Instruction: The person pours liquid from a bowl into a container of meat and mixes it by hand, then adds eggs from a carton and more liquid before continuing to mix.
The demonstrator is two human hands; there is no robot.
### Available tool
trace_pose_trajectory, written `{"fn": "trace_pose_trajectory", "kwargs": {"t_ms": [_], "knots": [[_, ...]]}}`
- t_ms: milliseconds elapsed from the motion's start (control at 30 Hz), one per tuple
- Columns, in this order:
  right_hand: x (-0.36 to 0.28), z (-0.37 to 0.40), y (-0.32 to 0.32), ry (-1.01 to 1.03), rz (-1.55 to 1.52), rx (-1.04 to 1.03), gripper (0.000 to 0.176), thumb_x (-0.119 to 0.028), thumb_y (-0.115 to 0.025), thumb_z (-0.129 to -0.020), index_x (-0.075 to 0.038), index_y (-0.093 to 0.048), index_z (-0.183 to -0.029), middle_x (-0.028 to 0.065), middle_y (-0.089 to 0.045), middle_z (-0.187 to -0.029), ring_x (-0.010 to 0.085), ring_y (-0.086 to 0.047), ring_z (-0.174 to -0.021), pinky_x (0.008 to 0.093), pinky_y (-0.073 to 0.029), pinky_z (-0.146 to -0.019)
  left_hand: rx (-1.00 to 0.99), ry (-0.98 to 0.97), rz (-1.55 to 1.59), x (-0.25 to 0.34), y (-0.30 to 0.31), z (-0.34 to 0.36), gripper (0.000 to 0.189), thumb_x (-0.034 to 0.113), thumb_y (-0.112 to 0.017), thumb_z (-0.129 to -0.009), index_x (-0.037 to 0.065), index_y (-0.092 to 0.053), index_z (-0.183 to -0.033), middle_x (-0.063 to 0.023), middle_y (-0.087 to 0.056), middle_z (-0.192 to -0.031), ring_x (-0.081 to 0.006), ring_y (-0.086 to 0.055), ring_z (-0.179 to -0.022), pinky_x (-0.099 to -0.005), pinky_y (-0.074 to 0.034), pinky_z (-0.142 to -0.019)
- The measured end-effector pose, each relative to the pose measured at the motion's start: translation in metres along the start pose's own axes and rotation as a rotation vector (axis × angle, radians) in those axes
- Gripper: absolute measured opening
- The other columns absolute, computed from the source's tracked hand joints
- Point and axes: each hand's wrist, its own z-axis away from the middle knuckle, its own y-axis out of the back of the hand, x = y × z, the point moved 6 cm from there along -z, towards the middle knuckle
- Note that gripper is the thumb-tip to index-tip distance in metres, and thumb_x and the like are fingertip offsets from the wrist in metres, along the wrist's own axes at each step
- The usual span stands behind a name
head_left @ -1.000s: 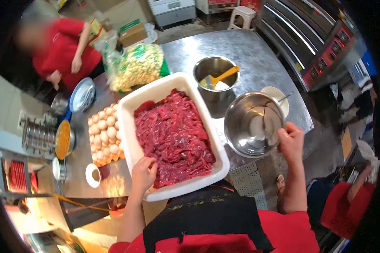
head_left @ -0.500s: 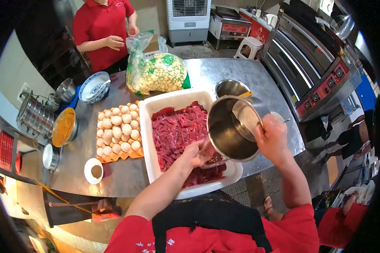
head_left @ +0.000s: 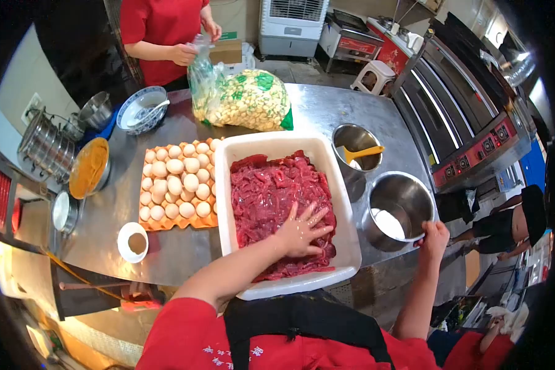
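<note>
Since the half-second-earlier frame, the steel pot [head_left: 407, 196] has left its tilt over the tub and come to the tub's right, while the person's left hand [head_left: 303, 234] has moved out from beside the pot's rim to lie palm down on the meat. Nearest the body, that left hand spreads its fingers on the dark red meat [head_left: 262, 191], grasping nothing, and the right hand [head_left: 435, 239] is clenched at the near edge of the steel pot, whose mouth faces up; whether its base rests on the table [head_left: 185, 262] cannot be told. The meat fills the middle of the white tub [head_left: 351, 250], which stands at the table's near edge. Left of it sit a small white bowl [head_left: 125, 251] with brown powder and, just beside the tub, an orange tray [head_left: 180, 223] of eggs [head_left: 174, 184]. Behind the steel pot, a smaller pot [head_left: 346, 134] holds a yellow-handled brush [head_left: 365, 152]. Farther back are a blue-and-white bowl [head_left: 143, 110] and a bulging clear bag [head_left: 256, 102] of pale pieces; across the table, a co-worker in a red shirt [head_left: 160, 65] has one hand at the bag's neck.
</note>
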Motion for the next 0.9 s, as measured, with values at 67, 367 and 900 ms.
{"fn": "trace_pose_trajectory", "kwargs": {"t_ms": [67, 367, 900], "knots": [[0.016, 0.012, 0.012, -0.039, 0.030, -0.004, 0.019, -0.006, -0.057, -0.081, -0.005, -0.050, -0.064, 0.0027, -0.051, -0.051, 0.0104, -0.045, -0.034, 0.0272, -0.040, -0.031, -0.011, 0.026, -0.059, -0.031, 0.012, -0.012, 0.069, 0.066, -0.041, -0.090, 0.030, -0.034, -0.148, -0.0096, -0.012, -0.160, -0.0357, -0.005, -0.147, -0.0705, -0.006, -0.109], [0.129, 0.032, 0.037, -0.242, -0.157, -0.001, 0.018, -0.008, -0.060, -0.082, -0.008, -0.049, -0.066, 0.0010, -0.050, -0.054, 0.0108, -0.046, -0.040, 0.0277, -0.042, -0.035, 0.015, 0.837, 0.106, -0.164, 0.030, 0.020, 0.073, 0.066, -0.040, -0.090, 0.021, -0.037, -0.146, -0.0144, -0.026, -0.154, -0.0340, -0.022, -0.142, -0.0633, -0.016, -0.110], [0.056, 0.110, -0.224, 0.569, 0.910, -1.029, 0.074, -0.035, -0.076, -0.077, 0.001, -0.044, -0.133, 0.0296, -0.045, -0.134, 0.0429, -0.044, -0.127, 0.0415, -0.037, -0.106, -0.312, 0.952, 0.806, -0.010, -0.009, 0.126, 0.130, 0.064, -0.075, -0.065, -0.015, -0.009, -0.144, -0.0377, -0.046, -0.131, -0.0431, -0.050, -0.123, -0.0403, -0.040, -0.105]]}}
